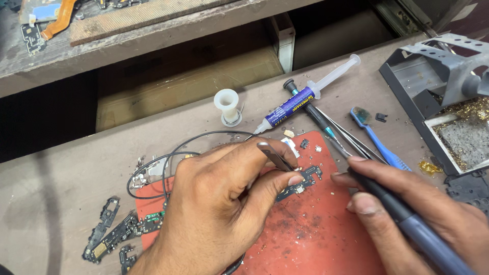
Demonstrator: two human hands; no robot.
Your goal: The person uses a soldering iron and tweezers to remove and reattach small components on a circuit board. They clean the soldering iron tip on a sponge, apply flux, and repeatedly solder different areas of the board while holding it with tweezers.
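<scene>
Pinning circuit board (300, 186) beneath tweezers (275, 155)

A red mat (316, 234) lies on the dull brown worktop (61, 188), under a small black circuit board (300, 184). The syringe (300, 99) has a dark blue label, the toothbrush (379, 140) is blue, the spool (226, 104) white, and the soldering iron (407, 219) grey-blue and black.

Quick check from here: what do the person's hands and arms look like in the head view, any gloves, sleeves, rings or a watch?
Both hands are bare. The left hand has no glove, ring or watch in view, and no sleeve reaches its wrist at the frame's bottom edge. The right hand is also ungloved and ringless; its wrist lies outside the frame, so a sleeve or watch there cannot be told. Fingernails are short and unpainted.
</scene>
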